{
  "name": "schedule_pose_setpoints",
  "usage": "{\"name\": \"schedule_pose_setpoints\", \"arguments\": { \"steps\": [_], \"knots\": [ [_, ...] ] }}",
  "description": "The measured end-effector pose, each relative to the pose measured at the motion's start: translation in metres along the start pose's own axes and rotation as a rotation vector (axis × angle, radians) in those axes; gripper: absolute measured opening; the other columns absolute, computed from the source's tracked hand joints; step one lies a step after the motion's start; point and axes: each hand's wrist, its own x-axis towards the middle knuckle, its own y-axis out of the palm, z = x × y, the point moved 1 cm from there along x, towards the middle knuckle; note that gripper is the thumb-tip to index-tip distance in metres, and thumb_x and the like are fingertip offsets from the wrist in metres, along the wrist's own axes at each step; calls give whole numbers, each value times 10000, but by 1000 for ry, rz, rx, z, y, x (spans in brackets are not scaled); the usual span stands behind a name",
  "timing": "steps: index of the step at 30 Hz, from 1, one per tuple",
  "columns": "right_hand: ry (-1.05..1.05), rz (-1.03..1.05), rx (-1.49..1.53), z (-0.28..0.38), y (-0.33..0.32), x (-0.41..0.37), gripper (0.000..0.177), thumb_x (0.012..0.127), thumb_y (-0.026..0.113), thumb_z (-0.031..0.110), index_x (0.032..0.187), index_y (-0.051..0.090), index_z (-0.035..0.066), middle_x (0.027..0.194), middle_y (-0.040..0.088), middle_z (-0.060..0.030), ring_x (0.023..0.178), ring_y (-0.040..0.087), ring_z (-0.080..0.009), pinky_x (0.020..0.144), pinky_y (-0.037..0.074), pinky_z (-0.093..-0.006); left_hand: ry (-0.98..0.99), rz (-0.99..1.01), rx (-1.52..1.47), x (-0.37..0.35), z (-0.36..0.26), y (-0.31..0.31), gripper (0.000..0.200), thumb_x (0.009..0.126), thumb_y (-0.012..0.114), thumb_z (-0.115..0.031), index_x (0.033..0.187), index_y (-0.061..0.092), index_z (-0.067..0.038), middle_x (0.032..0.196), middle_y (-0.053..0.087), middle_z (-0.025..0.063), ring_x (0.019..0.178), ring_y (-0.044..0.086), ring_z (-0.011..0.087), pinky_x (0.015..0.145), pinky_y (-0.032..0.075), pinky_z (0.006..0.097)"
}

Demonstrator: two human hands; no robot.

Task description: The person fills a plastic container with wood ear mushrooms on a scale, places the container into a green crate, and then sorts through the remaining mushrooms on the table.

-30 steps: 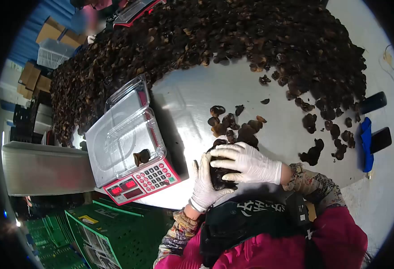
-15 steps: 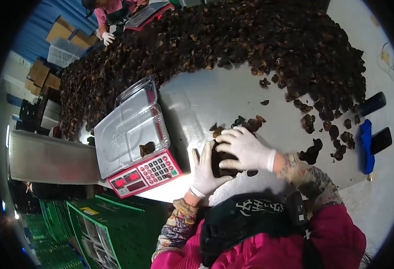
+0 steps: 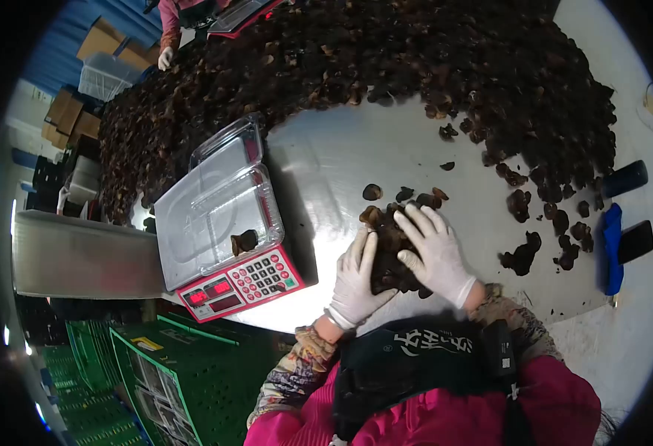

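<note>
A small heap of dark brown wood ear mushrooms lies on the metal table between my two white-gloved hands. My left hand rests along the heap's left side, fingers stretched out and thumb apart. Over its right side lies my right hand, its fingers extended on the pieces. The palms and some mushrooms beneath them are hidden. To the left stands a red digital scale bearing an open clear plastic clamshell box. One brown mushroom piece sits in that box.
A large mound of wood ears covers the table's far side. Phones and a blue cloth lie at right. Stacked plastic lids or trays stand left, above green crates. Another person's gloved hand is at the far left.
My right hand has shifted right and turned more upright, uncovering more of the heap. My left hand has moved slightly right. The other person's hand has moved left.
</note>
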Motion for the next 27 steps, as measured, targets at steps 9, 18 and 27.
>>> {"name": "schedule_pose_setpoints", "arguments": {
  "steps": [9, 18, 27],
  "knots": [
    [257, -455, 687, 11, 12, 20, 210, 965, 484, 114, 1062, 613, -21, 956, 663, -154, 842, 639, -257, 765, 504, -339, 39, -271, -203, 50, -42, 14, 768, 651, 682, 0, 1377, 435, -43, 1301, 439, 201, 1182, 439, 390, 1031, 376, 422],
    [-314, -486, 942, 130, -12, 168, 212, 955, 514, 166, 1044, 645, 26, 1011, 685, -146, 916, 670, -270, 808, 519, -333, 174, -741, 227, 55, -4, -152, 814, 598, 664, 57, 1371, 430, -41, 1287, 456, 187, 1172, 447, 371, 1018, 372, 432],
    [-619, 340, 359, 182, 40, 223, 269, 966, 490, 252, 1102, 592, 43, 1027, 633, -172, 994, 600, -346, 874, 476, -429, -262, -417, 328, 0, 79, -205, 1074, 614, 841, -236, 1474, 233, -27, 1225, 523, 155, 1143, 479, 336, 1026, 344, 457]
  ]
}}
